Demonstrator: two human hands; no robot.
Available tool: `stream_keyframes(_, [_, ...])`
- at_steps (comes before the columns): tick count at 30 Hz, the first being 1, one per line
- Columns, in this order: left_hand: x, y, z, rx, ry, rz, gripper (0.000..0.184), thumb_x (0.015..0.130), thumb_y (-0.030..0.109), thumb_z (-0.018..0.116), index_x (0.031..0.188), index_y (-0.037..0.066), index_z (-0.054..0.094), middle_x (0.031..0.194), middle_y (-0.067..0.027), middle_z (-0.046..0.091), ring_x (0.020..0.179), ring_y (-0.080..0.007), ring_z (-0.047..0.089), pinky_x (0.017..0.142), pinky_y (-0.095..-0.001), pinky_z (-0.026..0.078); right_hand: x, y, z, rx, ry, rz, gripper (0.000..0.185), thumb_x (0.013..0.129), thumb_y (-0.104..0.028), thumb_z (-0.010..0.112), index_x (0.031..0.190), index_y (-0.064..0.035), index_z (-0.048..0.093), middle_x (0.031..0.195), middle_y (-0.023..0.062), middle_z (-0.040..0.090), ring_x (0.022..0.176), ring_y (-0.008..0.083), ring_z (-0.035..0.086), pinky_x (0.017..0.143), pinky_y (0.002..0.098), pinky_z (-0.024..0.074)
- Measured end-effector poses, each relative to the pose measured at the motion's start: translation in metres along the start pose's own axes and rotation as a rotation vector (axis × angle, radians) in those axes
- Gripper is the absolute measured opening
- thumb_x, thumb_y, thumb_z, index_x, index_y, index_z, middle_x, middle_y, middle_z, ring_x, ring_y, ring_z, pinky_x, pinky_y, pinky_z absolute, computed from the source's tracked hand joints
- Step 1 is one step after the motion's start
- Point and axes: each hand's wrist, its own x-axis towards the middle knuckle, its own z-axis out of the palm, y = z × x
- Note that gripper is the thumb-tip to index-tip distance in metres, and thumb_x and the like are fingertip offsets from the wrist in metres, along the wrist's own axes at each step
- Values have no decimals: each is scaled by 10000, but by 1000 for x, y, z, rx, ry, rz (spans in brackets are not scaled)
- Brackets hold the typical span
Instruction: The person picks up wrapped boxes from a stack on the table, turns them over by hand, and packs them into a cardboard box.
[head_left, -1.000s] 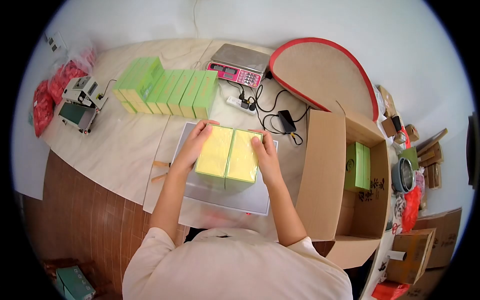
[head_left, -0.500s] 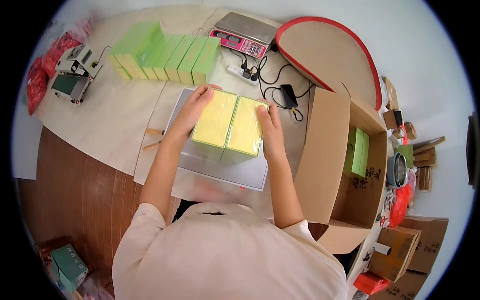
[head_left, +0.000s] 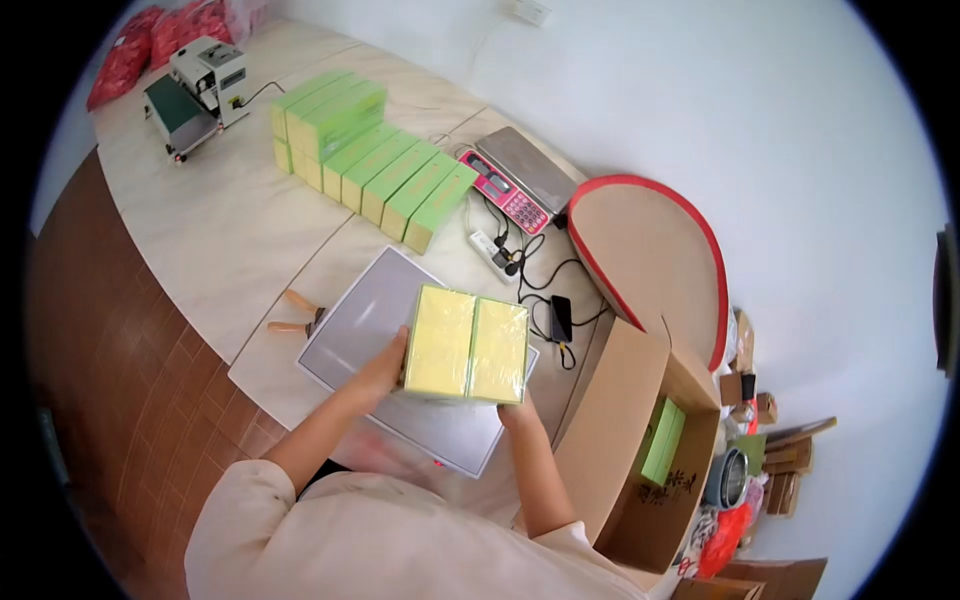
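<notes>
A plastic-wrapped pair of green-and-yellow boxes (head_left: pixel 468 345) is held between my hands, its yellow faces up. My left hand (head_left: pixel 388 368) presses against its left side, fingers partly hidden. At the lower right corner my right hand (head_left: pixel 516 412) grips it, with most fingers hidden underneath. Below the boxes lies a grey panel (head_left: pixel 360 310) with a white edge. An open cardboard carton (head_left: pixel 610 410) stands to the right, with green boxes (head_left: pixel 662 442) inside.
A row of green boxes (head_left: pixel 400 180) stands farther back, beside a pink-fronted scale (head_left: pixel 515 195). A power strip (head_left: pixel 493 256), cables, a phone (head_left: pixel 561 319) and a red-rimmed tray (head_left: pixel 650 250) lie to the right. A sealing machine (head_left: pixel 200 95) stands far left; wooden-handled tools (head_left: pixel 290 326) lie nearer.
The view has turned toward the right. Both hands have shifted lower along the wrapped boxes, and the right hand now holds the lower right corner instead of the upper right side.
</notes>
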Motion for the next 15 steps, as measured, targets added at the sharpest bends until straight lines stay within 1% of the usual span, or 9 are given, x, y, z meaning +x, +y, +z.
stream_keyframes(2, [22,-46,-16,91,75,268,846,956,617,188,1459,-58,106,1490,-213,264,1379,-289,263,1102,-376,239,16,-9,-5,49,-120,27,445,951,-272,498,1293,12,487,1205,116,589,1089,199,566,926,338,447])
stream_keyframes(3, [17,-53,-10,79,85,261,846,956,617,188,1459,-58,106,1490,-213,264,1379,-289,263,1102,-376,239,23,-14,-8,113,-228,56,417,958,-247,486,1283,13,493,1176,120,603,1033,197,600,873,333,494])
stream_keyframes(4, [10,-58,0,72,190,483,831,969,578,211,1448,-80,46,1501,-241,197,1399,-310,193,1119,-381,190,30,-26,-4,166,-308,79,398,967,-211,468,1294,14,482,1151,126,613,945,180,634,788,312,540])
stream_keyframes(5, [3,-63,9,67,295,701,825,981,539,234,1437,-102,-15,1512,-270,131,1418,-331,124,1135,-387,141,40,-31,-1,238,-468,91,423,969,-197,465,1341,2,449,1212,114,588,986,168,618,814,289,524])
stream_keyframes(6, [-8,-66,13,94,274,722,869,978,503,309,1413,-101,-139,1519,-280,-53,1423,-367,-21,1144,-406,50,43,-42,8,201,-528,98,448,973,-206,454,1371,-3,412,1266,106,551,1050,171,587,872,287,492])
stream_keyframes(9, [-18,-86,37,201,389,802,943,956,542,337,1391,-83,-219,1501,-284,-160,1411,-391,-90,1140,-444,33,66,-63,17,37,-717,92,497,986,-236,425,1422,-14,339,1374,90,461,1193,181,493,992,290,402])
stream_keyframes(10, [-20,-91,37,303,374,802,928,975,438,394,1372,1,-321,1490,-214,-267,1416,-358,-85,1139,-478,69,72,-65,17,-86,-839,69,519,995,-258,407,1444,-21,301,1427,82,409,1271,189,431,1054,296,342])
stream_keyframes(14, [-26,-102,55,384,452,733,957,963,397,455,1378,3,-312,1475,-248,-276,1411,-382,-107,1137,-485,75,65,-73,19,-48,-857,187,546,1004,-311,378,1456,-24,269,1476,84,342,1349,197,333,1110,314,255])
stream_keyframes(15, [-22,-109,58,396,477,737,995,941,428,483,1382,-19,-288,1460,-296,-261,1392,-436,-126,1132,-499,64,65,-74,18,-69,-879,211,545,1006,-318,375,1454,-24,274,1482,87,334,1352,199,333,1108,314,261])
